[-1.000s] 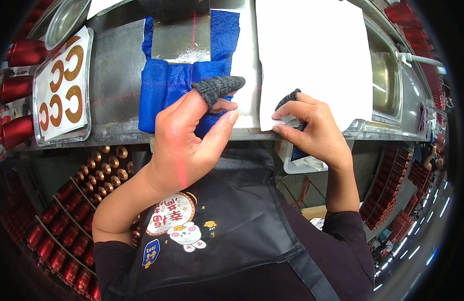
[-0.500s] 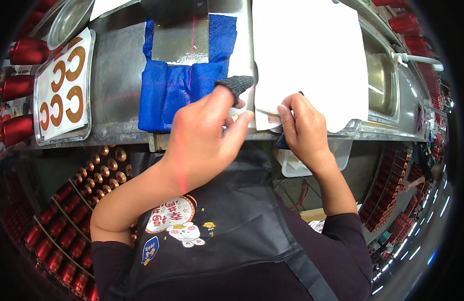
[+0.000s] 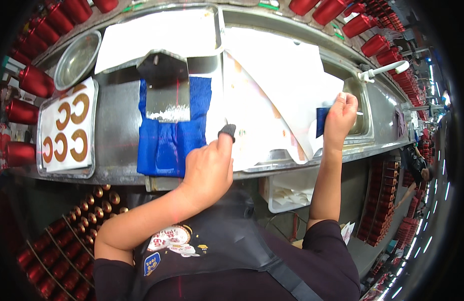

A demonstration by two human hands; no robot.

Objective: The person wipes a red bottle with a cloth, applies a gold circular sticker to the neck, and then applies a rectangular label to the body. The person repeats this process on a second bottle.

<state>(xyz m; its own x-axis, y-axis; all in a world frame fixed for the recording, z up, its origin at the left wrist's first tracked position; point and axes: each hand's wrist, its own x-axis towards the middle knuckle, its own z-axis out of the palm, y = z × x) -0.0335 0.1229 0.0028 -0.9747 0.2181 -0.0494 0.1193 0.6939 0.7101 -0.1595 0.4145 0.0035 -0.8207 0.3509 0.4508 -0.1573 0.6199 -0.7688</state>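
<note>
My right hand [image 3: 341, 119] is closed on the right corner of a large white sheet [image 3: 292, 65], holding it raised. A small dark blue flat piece [image 3: 320, 122] sticks out beside its fingers. The sheet is folded back diagonally, baring a pale under-sheet [image 3: 239, 128] with faint orange-brown marks. My left hand [image 3: 209, 168] is curled at the under-sheet's lower left edge, with a black knit sleeve on one finger; its other fingertips are hidden. Left of it, a blue cloth [image 3: 164, 150] lies under a wide metal blade [image 3: 167, 100] with white residue along its edge.
A tray [image 3: 94, 125] of brown C-shaped pieces on white paper lies left, near a metal bowl [image 3: 79, 59]. Behind is a sheet-covered metal tray [image 3: 218, 32]. A sink [image 3: 362, 93] with a white faucet [image 3: 387, 70] is right. Red cylinders [image 3: 36, 80] surround the bench; a white bin [image 3: 287, 198] sits below.
My right hand has moved right and up, lifting the sheet's corner and folding it back. My left hand has shifted left and down and curled. The view has tilted toward the far side.
</note>
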